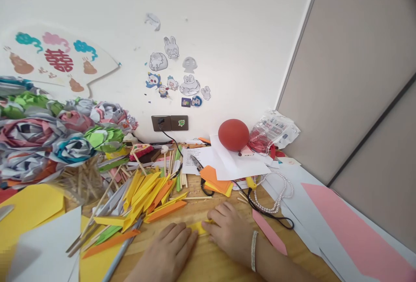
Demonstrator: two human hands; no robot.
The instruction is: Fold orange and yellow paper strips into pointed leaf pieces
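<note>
Between my two hands a narrow folded strip of yellow paper [197, 228] lies on the wooden table. My left hand [172, 247] holds its left end, fingers close together and bent down over it. The thumb of that hand is hidden. With thumb and fingertips my right hand [227, 230] grips the right end against the tabletop. A beaded bracelet circles the right wrist. Left of my hands lies a pile of folded yellow and orange paper pieces [146, 195]. Beyond them, folded orange paper [212, 178] rests partly over a pair of scissors [195, 163].
Paper flowers [35, 137] on sticks crowd the left side. A red balloon [233, 134] sits on white paper at the back. A bead string [287, 186], black cord [274, 216] and pink paper [269, 232] lie right. The wall [234, 48] closes the back.
</note>
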